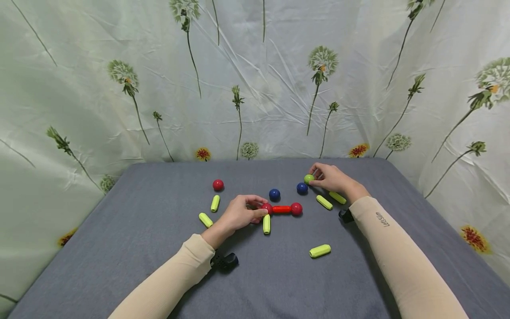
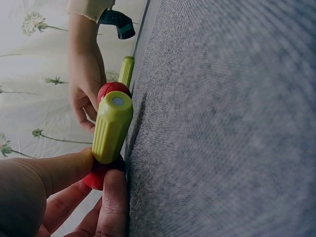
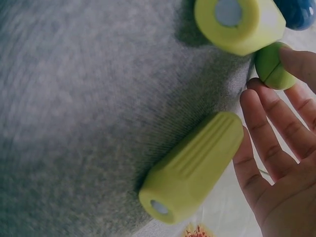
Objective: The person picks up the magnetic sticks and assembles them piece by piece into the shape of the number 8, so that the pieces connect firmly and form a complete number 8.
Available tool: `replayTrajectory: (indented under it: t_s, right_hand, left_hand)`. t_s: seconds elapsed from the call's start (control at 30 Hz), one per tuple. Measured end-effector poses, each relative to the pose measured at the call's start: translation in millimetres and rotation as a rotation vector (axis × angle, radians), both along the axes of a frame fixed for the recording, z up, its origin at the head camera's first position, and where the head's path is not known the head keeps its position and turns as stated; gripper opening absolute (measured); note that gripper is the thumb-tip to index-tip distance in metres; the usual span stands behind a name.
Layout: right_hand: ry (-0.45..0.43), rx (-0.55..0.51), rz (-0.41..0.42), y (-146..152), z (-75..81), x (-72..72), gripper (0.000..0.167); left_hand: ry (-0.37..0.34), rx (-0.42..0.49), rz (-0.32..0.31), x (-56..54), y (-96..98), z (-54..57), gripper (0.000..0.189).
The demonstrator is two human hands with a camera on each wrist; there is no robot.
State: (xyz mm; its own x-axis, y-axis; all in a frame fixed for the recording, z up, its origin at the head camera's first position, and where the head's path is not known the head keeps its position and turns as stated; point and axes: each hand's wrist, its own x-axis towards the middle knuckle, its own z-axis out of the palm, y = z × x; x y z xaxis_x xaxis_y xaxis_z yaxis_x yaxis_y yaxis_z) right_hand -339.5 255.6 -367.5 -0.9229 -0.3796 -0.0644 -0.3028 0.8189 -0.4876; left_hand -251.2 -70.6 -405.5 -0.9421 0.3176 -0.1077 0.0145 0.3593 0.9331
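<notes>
In the head view my left hand point(image 1: 241, 212) holds the red ball point(image 1: 267, 208) at the left end of a red rod point(image 1: 281, 209). Another red ball point(image 1: 296, 208) sits at that rod's right end. A yellow-green rod point(image 1: 266, 224) meets the held ball and points toward me; the left wrist view shows the grey end point(image 2: 117, 101) of this rod. My right hand point(image 1: 332, 179) pinches a green ball point(image 1: 308, 179) between thumb and fingers. Close by are a dark blue ball point(image 1: 302, 188) and two yellow-green rods, one point(image 3: 195, 168) beside the fingers in the right wrist view.
A second blue ball point(image 1: 274, 195) lies behind the red rod. To the left are a loose red ball point(image 1: 218, 185) and two yellow-green rods, one upright in view point(image 1: 215, 203), one slanted point(image 1: 205, 220). Another yellow-green rod point(image 1: 320, 251) lies nearer me on the grey cloth point(image 1: 131, 230). A floral curtain point(image 1: 271, 88) hangs behind.
</notes>
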Motion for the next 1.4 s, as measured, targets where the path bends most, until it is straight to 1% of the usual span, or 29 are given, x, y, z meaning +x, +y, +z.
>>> replayTrajectory:
  t_s: [0.17, 0.27, 0.43, 0.87, 1.27, 1.4]
  right_hand:
    - [0.009, 0.015, -0.011, 4, 0.1, -1.3, 0.033]
    - [0.018, 0.008, -0.022, 6, 0.5, -0.5, 0.033]
    - [0.040, -0.009, -0.018, 12, 1.1, 2.7, 0.034]
    - [0.049, -0.036, -0.018, 23, 9.7, 18.3, 0.035]
    - [0.087, -0.006, 0.000, 22, 18.7, 31.6, 0.033]
    - [0.107, -0.001, 0.023, 19, 21.5, 37.5, 0.031]
  left_hand:
    - [0.003, 0.000, 0.001, -0.1, 0.5, 1.2, 0.025]
    - [0.007, -0.002, 0.002, -0.3, 0.9, 1.9, 0.025]
    - [0.011, -0.007, 0.006, -0.2, 1.4, 2.3, 0.025]
    - [0.015, -0.005, 0.008, -0.1, 1.0, 1.9, 0.024]
    - [0.008, -0.003, 0.011, 0.4, 0.2, 1.7, 0.024]
    - [0.005, -0.004, 0.011, 0.3, 0.1, 1.4, 0.024]
